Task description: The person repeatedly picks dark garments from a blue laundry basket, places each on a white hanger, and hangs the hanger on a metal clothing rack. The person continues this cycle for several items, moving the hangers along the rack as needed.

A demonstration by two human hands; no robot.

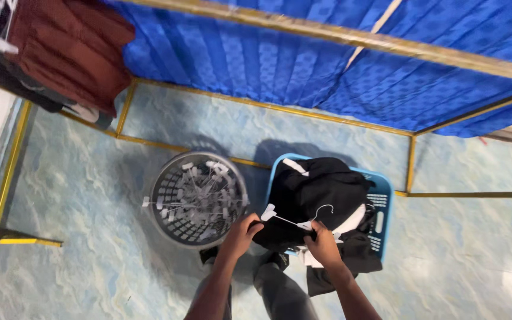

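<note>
Both hands, left (pixel 243 232) and right (pixel 322 242), gripped a white clip hanger (pixel 294 220) against a black garment (pixel 315 192) over the blue basket (pixel 380 195). Clipping seemed underway; next, it needed lifting clear of the grey hanger bin (pixel 197 198) alongside

Single view, head-worn camera. Looks steeply down from standing height at the pale blue marbled floor (pixel 90 272). The person's own forearms enter from the bottom edge, centre. Mid-range: grey round basket (pixel 167 228) and blue laundry basket (pixel 380 204) fill the frame centre. Blue curtain (pixel 280 59) spans the top.
</note>
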